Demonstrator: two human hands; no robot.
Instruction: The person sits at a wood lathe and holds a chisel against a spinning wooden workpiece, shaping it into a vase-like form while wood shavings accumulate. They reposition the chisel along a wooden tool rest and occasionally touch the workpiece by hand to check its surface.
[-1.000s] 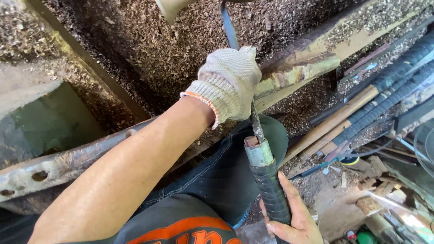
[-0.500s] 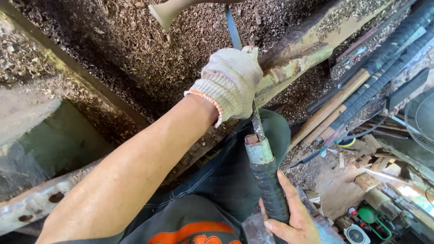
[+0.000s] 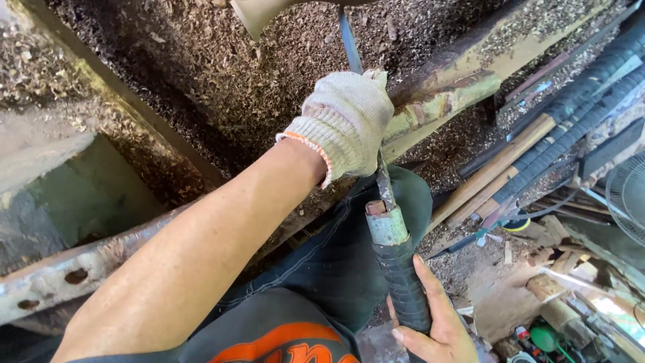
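My left hand point(image 3: 346, 124), in a knitted work glove, is closed round the narrow metal blade point(image 3: 349, 40) of a long tool, pressing it against a rough greenish wooden piece point(image 3: 457, 94). The blade runs up past the glove toward the top edge. My bare right hand point(image 3: 437, 326) grips the tool's handle point(image 3: 403, 282), which is wrapped in black tape and capped by a grey metal ferrule point(image 3: 388, 225). A pale wooden end point(image 3: 262, 13) pokes in at the top. How the blade meets the wood is hidden under the glove.
Wood shavings point(image 3: 269, 74) cover the ground ahead. A rusty metal beam point(image 3: 60, 275) with holes crosses at lower left. Black-wrapped rods point(image 3: 578, 114) and wooden sticks point(image 3: 497, 168) lie at right, beside a fan grille point(image 3: 628, 195). My dark trouser leg point(image 3: 336, 269) is below the tool.
Both hands keep their hold on the tool and stay almost in place. The view has shifted a little, and the pale wooden end at the top shows more.
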